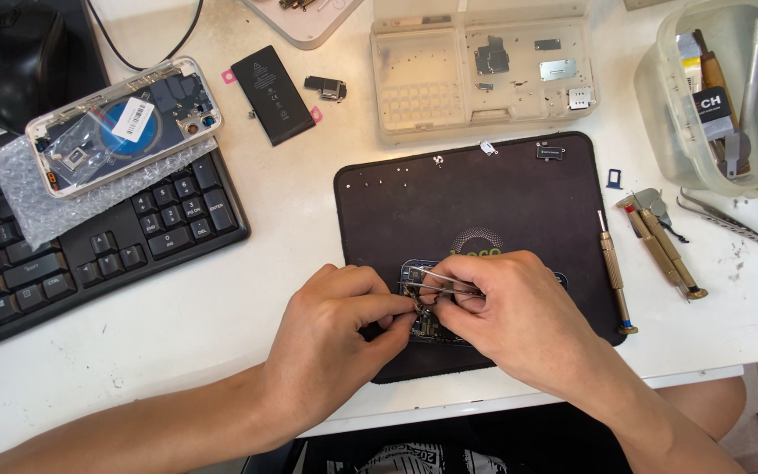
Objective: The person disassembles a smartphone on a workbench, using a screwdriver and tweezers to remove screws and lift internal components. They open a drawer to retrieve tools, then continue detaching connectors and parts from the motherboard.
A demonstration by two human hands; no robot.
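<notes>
A small phone circuit board (421, 326) lies on the black work mat (414, 202) near its front edge, mostly hidden under my hands. My left hand (339, 329) pinches the board's left side with its fingertips. Thin metal tweezers (436, 281) are gripped in my right hand (511, 312), and their tips point left onto the board. Both hands touch each other over the board.
An opened phone housing (125, 123) rests on bubble wrap over a black keyboard (89, 246). A black battery (272, 92) and a small part (326, 87) lie behind. A clear parts tray (484, 70), a tool tub (730, 96), a gold screwdriver (616, 281) and pliers (664, 246) sit right.
</notes>
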